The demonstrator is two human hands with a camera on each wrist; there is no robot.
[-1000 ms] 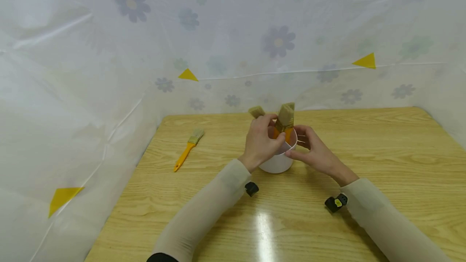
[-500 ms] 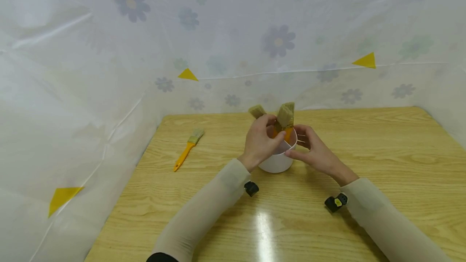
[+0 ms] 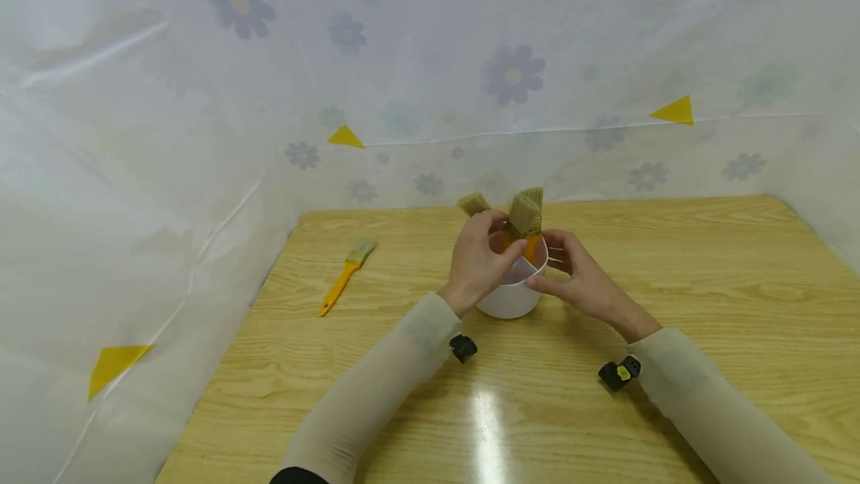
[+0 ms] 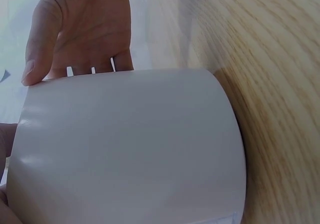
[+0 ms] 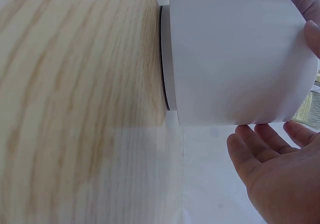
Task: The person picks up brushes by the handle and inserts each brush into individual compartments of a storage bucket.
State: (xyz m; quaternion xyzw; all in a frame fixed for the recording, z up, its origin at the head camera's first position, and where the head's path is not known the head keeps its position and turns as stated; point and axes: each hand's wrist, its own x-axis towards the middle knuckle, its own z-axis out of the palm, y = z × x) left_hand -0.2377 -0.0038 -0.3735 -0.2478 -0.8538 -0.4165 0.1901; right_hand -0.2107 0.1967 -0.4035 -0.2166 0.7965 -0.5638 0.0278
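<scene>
A white divided cup stands on the wooden table with several orange-handled brushes in it. My left hand pinches one brush between thumb and fingers above the cup's rim; its handle goes down into the cup. Behind it another brush stands at the right, and one brush leans out at the left. My right hand holds the cup's right side, thumb at the front rim, fingers behind. In the right wrist view those fingers touch the wall of the cup. The cup also fills much of the left wrist view.
Another brush with an orange handle lies on the table to the left, bristles pointing away. A flower-patterned sheet with yellow triangles hangs behind the table and along its left side.
The brush in my left hand has tilted and shifted slightly to the left. My right hand has stayed at the cup.
</scene>
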